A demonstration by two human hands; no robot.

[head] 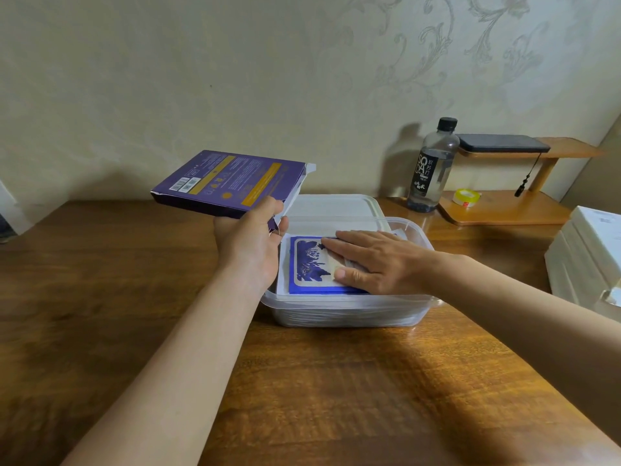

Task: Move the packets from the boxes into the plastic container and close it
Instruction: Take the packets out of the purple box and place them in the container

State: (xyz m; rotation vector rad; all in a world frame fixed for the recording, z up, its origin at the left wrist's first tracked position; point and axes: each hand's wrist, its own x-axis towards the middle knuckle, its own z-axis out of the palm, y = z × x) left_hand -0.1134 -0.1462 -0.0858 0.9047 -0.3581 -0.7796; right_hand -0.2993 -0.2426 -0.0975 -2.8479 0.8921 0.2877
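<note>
In the head view, the only one, the container (349, 312) sits at the centre of the frame on the table (134, 331), its long side running left to right. A blue packet (311, 267) lies flat on top of the stack inside it, towards the left end. The right hand (373, 260) comes in from the right and rests palm down on that packet. Its fingers are straight and point left, and the thumb lies along the packet's near edge, so it presses rather than grasps and nothing is curled into it. The left hand (250, 243) is just left of the container's left rim and grips the purple box (232, 181) by its near right corner, thumb on top and fingers underneath. The box is held up off the table, tilted slightly, and stretches to the upper left of the hand. Its opened flap end points right, over the container's far left corner, and I cannot tell whether anything is left inside it. The lid (332, 206) lies flat just behind the container, directly above it in the frame, with its near edge meeting the back rim. Closing turns on this relation, I judge: the lid has only to come straight forward and down, its long side already parallel to the container's. The flat, free right hand is nearer to it than the left, which is occupied. A stack of white boxes (588, 257) sits at the right edge, well apart from the container; whether they hold more packets is not visible.
</note>
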